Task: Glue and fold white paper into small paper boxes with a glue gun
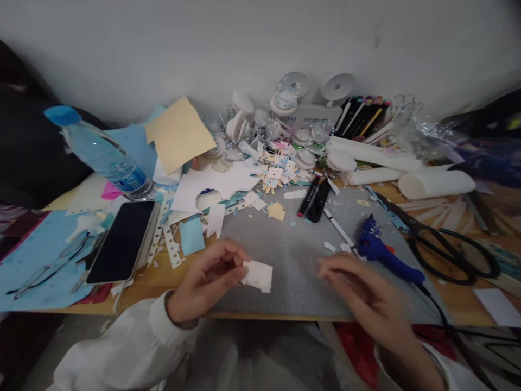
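The white wall fills the top of the frame, and a dark mass at the far left edge is too shadowed for me to make out. Below it my wooden surface spreads across the middle, buried under paper scraps; its right end runs out of frame. A grey mat lies at centre. A water bottle tilts at upper left, with a dark phone lower left on blue paper. Black scissors sit at right, their far blade partly under rolled white sheets. A blue glue gun lies just above my right hand, which is blurred, fingers spread loose over the mat, gripping nothing. My left hand pinches a small white paper piece at lower centre, just over the mat. The tiny bits piled at top centre are too small to tell apart.
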`<control>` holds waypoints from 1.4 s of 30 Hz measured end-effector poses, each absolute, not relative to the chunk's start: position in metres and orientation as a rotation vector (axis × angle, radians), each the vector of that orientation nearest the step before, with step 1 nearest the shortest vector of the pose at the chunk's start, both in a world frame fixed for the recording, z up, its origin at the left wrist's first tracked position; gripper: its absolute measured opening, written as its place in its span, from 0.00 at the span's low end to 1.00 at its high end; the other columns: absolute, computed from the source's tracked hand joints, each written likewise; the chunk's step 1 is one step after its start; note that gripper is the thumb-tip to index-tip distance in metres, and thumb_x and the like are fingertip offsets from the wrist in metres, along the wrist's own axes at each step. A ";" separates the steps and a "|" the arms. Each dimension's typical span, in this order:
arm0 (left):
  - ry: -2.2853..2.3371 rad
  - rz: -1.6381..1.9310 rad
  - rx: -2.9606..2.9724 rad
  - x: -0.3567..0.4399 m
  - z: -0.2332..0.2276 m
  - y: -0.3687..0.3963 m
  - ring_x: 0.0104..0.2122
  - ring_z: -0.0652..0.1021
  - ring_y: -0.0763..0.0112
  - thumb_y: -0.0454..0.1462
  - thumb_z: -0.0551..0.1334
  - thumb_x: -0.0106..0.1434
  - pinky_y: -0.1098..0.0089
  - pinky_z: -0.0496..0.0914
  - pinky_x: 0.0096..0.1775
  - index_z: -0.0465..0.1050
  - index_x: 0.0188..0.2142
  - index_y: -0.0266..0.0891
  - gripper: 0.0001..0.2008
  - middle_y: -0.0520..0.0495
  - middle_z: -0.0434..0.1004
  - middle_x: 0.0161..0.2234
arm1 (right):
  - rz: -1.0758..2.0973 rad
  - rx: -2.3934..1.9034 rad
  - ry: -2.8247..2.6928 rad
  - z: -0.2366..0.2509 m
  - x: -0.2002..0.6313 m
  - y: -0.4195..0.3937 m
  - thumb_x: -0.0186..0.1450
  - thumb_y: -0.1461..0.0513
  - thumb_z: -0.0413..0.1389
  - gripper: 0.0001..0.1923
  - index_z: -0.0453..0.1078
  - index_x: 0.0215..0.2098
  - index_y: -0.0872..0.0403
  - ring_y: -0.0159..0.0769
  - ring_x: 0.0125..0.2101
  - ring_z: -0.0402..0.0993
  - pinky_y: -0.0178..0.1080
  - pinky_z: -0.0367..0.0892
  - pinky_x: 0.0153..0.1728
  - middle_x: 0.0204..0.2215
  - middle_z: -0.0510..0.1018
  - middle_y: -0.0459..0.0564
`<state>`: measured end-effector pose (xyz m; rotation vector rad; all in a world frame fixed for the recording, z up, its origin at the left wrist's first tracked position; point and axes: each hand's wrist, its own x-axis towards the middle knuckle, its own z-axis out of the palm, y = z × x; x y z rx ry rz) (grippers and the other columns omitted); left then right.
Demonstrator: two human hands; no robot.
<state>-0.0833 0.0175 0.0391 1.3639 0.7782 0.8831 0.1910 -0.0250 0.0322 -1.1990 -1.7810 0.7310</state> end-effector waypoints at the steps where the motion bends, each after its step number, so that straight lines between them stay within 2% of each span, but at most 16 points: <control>1: 0.803 0.864 1.408 -0.086 0.039 0.017 0.28 0.69 0.76 0.36 0.59 0.65 0.76 0.64 0.30 0.68 0.38 0.39 0.03 0.52 0.68 0.29 | 0.552 -1.308 -1.774 0.028 0.202 -0.030 0.65 0.68 0.52 0.14 0.69 0.47 0.47 0.36 0.38 0.72 0.38 0.65 0.40 0.36 0.76 0.48; 4: 0.901 0.814 1.570 -0.088 0.034 0.018 0.29 0.69 0.75 0.37 0.56 0.67 0.75 0.65 0.32 0.67 0.39 0.37 0.05 0.51 0.67 0.30 | 0.062 -1.637 -1.747 0.013 0.237 -0.036 0.65 0.62 0.51 0.10 0.68 0.45 0.53 0.41 0.37 0.71 0.44 0.65 0.42 0.38 0.75 0.53; 7: 1.004 0.729 1.803 -0.083 0.020 0.020 0.29 0.71 0.73 0.38 0.52 0.69 0.74 0.67 0.32 0.65 0.42 0.37 0.08 0.51 0.67 0.30 | -0.267 -1.901 -1.781 -0.002 0.269 -0.036 0.64 0.57 0.48 0.17 0.68 0.45 0.58 0.50 0.40 0.70 0.50 0.65 0.42 0.38 0.74 0.59; 10: 1.080 0.618 2.000 -0.077 0.007 0.019 0.27 0.71 0.72 0.38 0.51 0.69 0.72 0.66 0.32 0.65 0.46 0.39 0.10 0.52 0.68 0.28 | -0.408 -2.116 -1.866 -0.013 0.289 -0.034 0.63 0.56 0.47 0.19 0.68 0.45 0.60 0.54 0.41 0.69 0.51 0.64 0.40 0.37 0.74 0.63; 13: 1.128 0.573 2.082 -0.077 0.006 0.016 0.29 0.72 0.68 0.39 0.54 0.68 0.68 0.66 0.34 0.66 0.48 0.40 0.12 0.51 0.70 0.29 | -0.410 -2.157 -1.888 -0.020 0.297 -0.032 0.62 0.55 0.47 0.20 0.67 0.45 0.60 0.51 0.38 0.70 0.48 0.64 0.38 0.37 0.73 0.62; 15: 1.210 0.557 2.194 -0.081 0.011 0.014 0.34 0.73 0.63 0.41 0.54 0.67 0.65 0.67 0.38 0.66 0.50 0.40 0.13 0.47 0.72 0.34 | -0.427 -2.176 -1.879 -0.021 0.297 -0.030 0.62 0.55 0.48 0.20 0.67 0.44 0.60 0.51 0.37 0.70 0.47 0.64 0.38 0.36 0.73 0.61; 18: 1.273 0.526 2.441 -0.088 0.020 0.006 0.39 0.73 0.59 0.40 0.52 0.68 0.61 0.68 0.40 0.67 0.46 0.37 0.12 0.42 0.71 0.40 | -0.452 -2.283 -1.862 -0.020 0.296 -0.027 0.63 0.55 0.48 0.20 0.66 0.45 0.61 0.52 0.38 0.69 0.47 0.63 0.37 0.36 0.72 0.62; 21: 1.137 0.515 2.606 -0.089 0.020 -0.007 0.38 0.73 0.60 0.37 0.52 0.68 0.60 0.69 0.40 0.68 0.43 0.37 0.09 0.42 0.73 0.39 | -0.448 -2.372 -1.865 -0.017 0.293 -0.026 0.65 0.55 0.46 0.21 0.65 0.47 0.63 0.54 0.39 0.68 0.47 0.62 0.36 0.37 0.72 0.64; 23: 1.091 0.500 2.660 -0.085 0.015 -0.013 0.40 0.73 0.58 0.37 0.53 0.67 0.57 0.69 0.42 0.68 0.45 0.36 0.10 0.40 0.73 0.42 | -0.423 -2.391 -1.886 -0.014 0.291 -0.025 0.66 0.56 0.45 0.21 0.66 0.47 0.64 0.55 0.37 0.69 0.48 0.62 0.36 0.35 0.72 0.65; 27: 1.164 0.431 2.650 -0.074 0.004 -0.014 0.49 0.70 0.52 0.39 0.56 0.66 0.51 0.68 0.48 0.63 0.55 0.34 0.19 0.35 0.69 0.52 | -0.378 -2.420 -1.888 -0.013 0.285 -0.024 0.66 0.59 0.43 0.20 0.66 0.47 0.65 0.56 0.35 0.69 0.50 0.62 0.37 0.33 0.73 0.66; 32: 1.180 0.407 2.606 -0.066 0.000 -0.003 0.54 0.67 0.51 0.41 0.55 0.67 0.49 0.66 0.52 0.62 0.57 0.35 0.21 0.36 0.67 0.56 | -0.307 -2.371 -1.832 -0.016 0.294 -0.026 0.66 0.58 0.41 0.20 0.64 0.48 0.63 0.58 0.38 0.69 0.52 0.64 0.36 0.37 0.72 0.68; 36: 1.127 0.460 2.597 -0.064 0.000 0.004 0.54 0.68 0.52 0.40 0.55 0.67 0.50 0.66 0.52 0.65 0.55 0.33 0.19 0.36 0.69 0.56 | -0.197 -2.215 -1.823 -0.012 0.307 -0.037 0.65 0.58 0.41 0.21 0.58 0.52 0.62 0.55 0.45 0.69 0.51 0.66 0.43 0.42 0.71 0.68; 39: 1.110 0.526 2.573 -0.063 -0.002 0.009 0.54 0.69 0.54 0.38 0.56 0.67 0.52 0.66 0.52 0.66 0.53 0.34 0.16 0.38 0.71 0.54 | 0.001 -2.188 -1.631 -0.001 0.301 -0.048 0.62 0.53 0.47 0.22 0.58 0.51 0.55 0.52 0.43 0.71 0.49 0.67 0.43 0.43 0.70 0.64; 42: 1.112 0.583 2.525 -0.062 -0.006 0.011 0.54 0.70 0.57 0.34 0.56 0.66 0.53 0.66 0.52 0.67 0.49 0.36 0.12 0.40 0.73 0.53 | 0.091 -2.265 -1.323 0.012 0.280 -0.051 0.54 0.48 0.56 0.24 0.60 0.44 0.49 0.50 0.36 0.72 0.49 0.68 0.39 0.36 0.71 0.55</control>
